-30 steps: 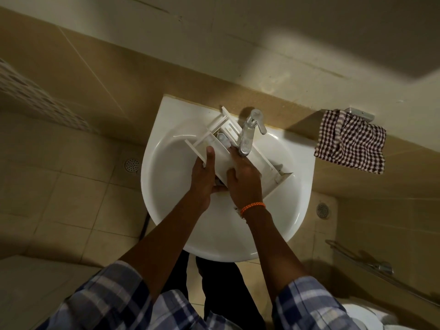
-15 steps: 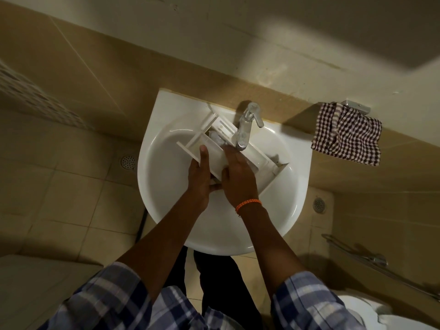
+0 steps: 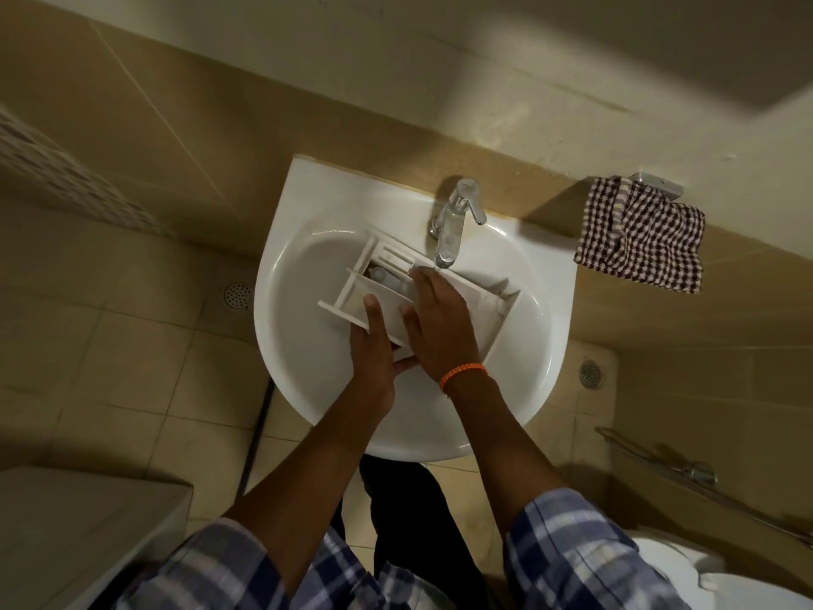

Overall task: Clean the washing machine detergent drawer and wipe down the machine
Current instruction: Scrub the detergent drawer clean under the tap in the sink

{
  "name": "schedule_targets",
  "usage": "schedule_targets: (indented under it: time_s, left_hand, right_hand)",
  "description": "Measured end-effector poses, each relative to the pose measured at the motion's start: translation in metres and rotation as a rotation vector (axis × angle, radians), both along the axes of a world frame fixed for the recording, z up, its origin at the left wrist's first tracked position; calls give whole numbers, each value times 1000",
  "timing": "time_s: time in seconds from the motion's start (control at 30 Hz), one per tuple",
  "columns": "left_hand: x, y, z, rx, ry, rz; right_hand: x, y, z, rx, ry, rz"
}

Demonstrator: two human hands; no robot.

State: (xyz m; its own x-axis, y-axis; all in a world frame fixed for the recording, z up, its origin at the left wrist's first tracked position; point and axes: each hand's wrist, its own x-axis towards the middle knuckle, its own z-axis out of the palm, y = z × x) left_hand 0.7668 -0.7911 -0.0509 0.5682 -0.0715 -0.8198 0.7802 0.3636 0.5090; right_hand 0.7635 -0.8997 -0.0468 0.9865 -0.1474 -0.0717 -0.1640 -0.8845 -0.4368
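**Drawer held in the sink under the tap**

The white drawer [image 3: 440, 292] lies slantwise inside the sink [image 3: 308, 345], its divided end toward the sink's back left and its front panel toward the sink's right side. Its open compartments face up, and small pale inserts show in the one nearest the tap [image 3: 453, 226]. The tap's spout ends just above the drawer's far edge; whether water is running cannot be told.

The left hand [image 3: 374, 350] grips the drawer's near wall from the sink's front, thumb stretched up along the wall, the other fingers tucked under and mostly hidden. The right hand [image 3: 440, 328] lies flat on top of the drawer, its fingers straight and spread, pressing down, with the fingertips reaching to just below the spout. A bracelet [image 3: 462, 374] of orange cord circles the right wrist. Both sleeves are blue-and-white plaid.

Right of the sink, a checked cloth [image 3: 642, 239] hangs from a metal holder on the wall. Two floor drains sit on the tiles, one to the sink's left [image 3: 237, 295] and one to its right [image 3: 589, 372]. A toilet [image 3: 704, 574] shows at the sink's lower right, with a metal rail above it.
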Motion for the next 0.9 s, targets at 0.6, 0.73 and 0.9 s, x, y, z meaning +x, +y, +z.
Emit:
schedule_targets:
  time_s: [0.6, 0.73, 0.9]
  left_hand:
    - [4, 17, 10, 52, -73, 130]
    - [-4, 26, 21, 103, -175, 115]
    - [-15, 31, 26, 160, -344, 88]
  right_hand:
    - [-10, -38, 0, -94, -313, -154]
    - [-20, -42, -8, 211, -244, -405]
    - [-6, -42, -12, 692, -136, -550]
